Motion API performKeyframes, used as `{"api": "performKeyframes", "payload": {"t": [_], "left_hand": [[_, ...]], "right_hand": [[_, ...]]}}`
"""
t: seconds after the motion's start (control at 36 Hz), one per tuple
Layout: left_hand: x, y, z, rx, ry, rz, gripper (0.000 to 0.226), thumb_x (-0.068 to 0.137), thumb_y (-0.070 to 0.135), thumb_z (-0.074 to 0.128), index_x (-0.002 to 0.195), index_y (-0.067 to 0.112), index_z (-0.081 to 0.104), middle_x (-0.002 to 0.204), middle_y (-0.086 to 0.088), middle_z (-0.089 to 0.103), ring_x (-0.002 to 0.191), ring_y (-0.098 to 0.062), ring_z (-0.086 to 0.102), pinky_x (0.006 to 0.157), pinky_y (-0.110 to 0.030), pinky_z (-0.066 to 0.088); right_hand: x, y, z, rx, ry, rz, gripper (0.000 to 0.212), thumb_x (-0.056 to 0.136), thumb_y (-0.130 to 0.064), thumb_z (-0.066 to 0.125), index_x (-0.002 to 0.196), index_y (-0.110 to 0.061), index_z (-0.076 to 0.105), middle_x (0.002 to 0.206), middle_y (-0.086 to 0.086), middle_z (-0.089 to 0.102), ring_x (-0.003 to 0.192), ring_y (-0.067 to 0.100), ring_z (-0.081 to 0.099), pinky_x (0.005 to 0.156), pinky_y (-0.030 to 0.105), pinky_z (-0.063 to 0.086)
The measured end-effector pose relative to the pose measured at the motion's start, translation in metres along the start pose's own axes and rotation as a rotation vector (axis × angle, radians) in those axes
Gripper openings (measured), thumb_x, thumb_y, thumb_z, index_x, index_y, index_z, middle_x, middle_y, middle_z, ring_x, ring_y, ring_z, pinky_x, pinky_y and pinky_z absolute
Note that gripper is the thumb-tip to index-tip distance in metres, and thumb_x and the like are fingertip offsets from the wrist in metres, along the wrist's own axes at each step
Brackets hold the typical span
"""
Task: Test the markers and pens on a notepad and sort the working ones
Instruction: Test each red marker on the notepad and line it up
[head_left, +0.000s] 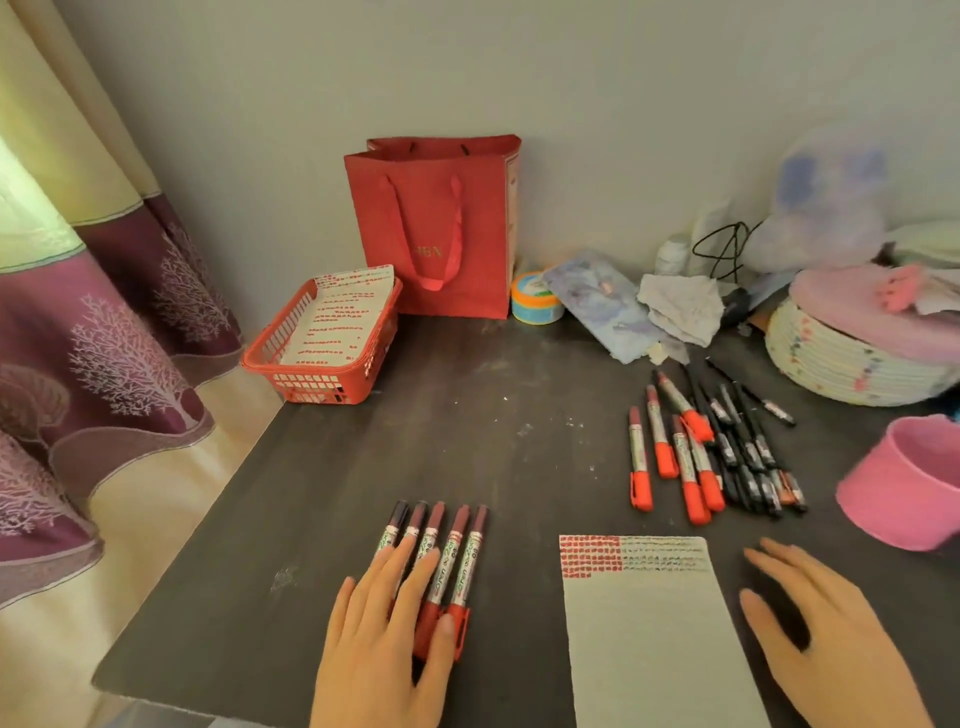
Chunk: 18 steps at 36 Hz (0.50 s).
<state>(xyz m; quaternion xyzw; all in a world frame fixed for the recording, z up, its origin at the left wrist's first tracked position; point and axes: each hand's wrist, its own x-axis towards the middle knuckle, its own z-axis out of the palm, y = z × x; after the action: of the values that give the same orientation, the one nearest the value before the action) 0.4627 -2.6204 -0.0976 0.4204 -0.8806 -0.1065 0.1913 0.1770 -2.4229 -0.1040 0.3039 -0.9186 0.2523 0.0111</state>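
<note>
A row of several red-capped markers (457, 551) lies side by side on the dark table (363, 467), near the front. My left hand (382, 644) lies flat over their lower ends, fingers straight. To the right lies a notepad sheet (649, 634) with red and dark test marks along its top. My right hand (826, 634) hovers just right of the sheet, fingers spread and holding nothing. Further back on the right lies a loose pile of red markers (670, 447) and black pens (748, 447).
A red plastic basket (270, 358) holding a marked sheet sits at the table's back left corner, a red paper bag (441, 228) behind it. A pink cup (904, 488) and a woven basket (841, 369) stand at the right. Clutter lines the wall; a curtain hangs at left.
</note>
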Motion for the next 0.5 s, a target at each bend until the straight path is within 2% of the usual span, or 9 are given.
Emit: {"api": "performKeyframes", "payload": {"t": [0.03,0.08,0.11,0.17,0.22,0.31,0.36,0.42,0.5], "left_hand": [[0.004,0.005,0.001,-0.02,0.033,0.02,0.057,0.084,0.049,0.044,0.131,0.024,0.064,0.143,0.004,0.054,0.132,-0.021,0.051,0.11,-0.048,0.037],[0.016,0.015,0.003,-0.046,0.038,0.086,0.055,0.083,0.047,0.05,0.131,0.025,0.064,0.145,0.004,0.052,0.134,-0.02,0.048,0.112,-0.042,0.033],[0.023,0.021,0.005,-0.048,0.022,0.128,0.052,0.084,0.044,0.056,0.133,0.026,0.062,0.147,0.005,0.05,0.136,-0.019,0.045,0.113,-0.039,0.03],[0.038,0.035,0.009,-0.042,-0.043,0.186,0.053,0.088,0.04,0.066,0.139,0.033,0.055,0.154,0.011,0.039,0.143,-0.013,0.034,0.118,-0.035,0.024],[0.055,0.052,0.017,-0.029,-0.115,0.251,0.055,0.092,0.048,0.059,0.144,0.042,0.043,0.159,0.019,0.024,0.147,-0.003,0.017,0.12,-0.032,0.011],[0.082,0.079,0.032,-0.002,-0.195,0.365,0.054,0.095,0.059,0.039,0.147,0.048,0.027,0.16,0.024,0.013,0.148,-0.001,0.009,0.118,-0.028,0.003],[0.099,0.098,0.043,0.002,-0.239,0.419,0.053,0.096,0.058,0.038,0.147,0.047,0.027,0.16,0.021,0.017,0.148,-0.006,0.016,0.116,-0.027,0.007],[0.113,0.117,0.053,0.018,-0.275,0.471,0.051,0.097,0.056,0.037,0.147,0.047,0.028,0.156,0.018,0.027,0.143,-0.008,0.027,0.114,-0.027,0.022],[0.132,0.14,0.064,0.089,-0.285,0.516,0.045,0.098,0.054,0.033,0.143,0.049,0.031,0.132,0.016,0.047,0.116,-0.01,0.048,0.087,-0.028,0.047]], "right_hand": [[-0.004,0.002,0.003,-0.017,0.063,-0.046,0.029,0.088,-0.02,0.076,0.112,-0.005,0.076,0.124,0.016,0.07,0.118,0.044,0.064,0.097,0.066,0.049],[-0.009,0.004,0.005,-0.062,0.084,-0.121,0.061,0.102,-0.051,0.04,0.113,-0.005,0.077,0.125,0.017,0.07,0.118,0.042,0.064,0.094,0.065,0.05],[-0.01,0.005,0.004,-0.08,0.052,-0.146,0.069,0.103,-0.055,0.029,0.116,-0.006,0.076,0.129,0.016,0.068,0.122,0.04,0.062,0.097,0.063,0.049],[-0.009,0.005,0.001,-0.077,-0.041,-0.098,0.047,0.102,-0.043,0.043,0.128,-0.014,0.07,0.143,0.008,0.059,0.136,0.031,0.051,0.111,0.056,0.041],[-0.008,0.007,0.001,-0.056,-0.114,-0.06,0.044,0.097,-0.034,0.06,0.14,-0.023,0.059,0.155,-0.002,0.045,0.148,0.019,0.036,0.122,0.043,0.026],[-0.007,0.011,-0.001,-0.106,-0.188,-0.06,0.051,0.102,-0.046,0.045,0.152,-0.038,0.037,0.163,-0.018,0.02,0.154,0.006,0.012,0.124,0.027,0.005],[-0.007,0.013,0.0,-0.083,-0.196,-0.043,0.05,0.103,-0.05,0.04,0.152,-0.042,0.033,0.164,-0.021,0.016,0.153,0.003,0.008,0.123,0.024,0.001],[-0.008,0.015,0.001,-0.072,-0.195,-0.041,0.05,0.103,-0.051,0.04,0.152,-0.044,0.034,0.163,-0.023,0.016,0.153,0.001,0.007,0.122,0.023,0.0],[-0.006,0.017,0.002,-0.027,-0.208,-0.038,0.051,0.102,-0.052,0.041,0.152,-0.044,0.035,0.163,-0.024,0.016,0.152,0.0,0.006,0.12,0.021,-0.002]]}}
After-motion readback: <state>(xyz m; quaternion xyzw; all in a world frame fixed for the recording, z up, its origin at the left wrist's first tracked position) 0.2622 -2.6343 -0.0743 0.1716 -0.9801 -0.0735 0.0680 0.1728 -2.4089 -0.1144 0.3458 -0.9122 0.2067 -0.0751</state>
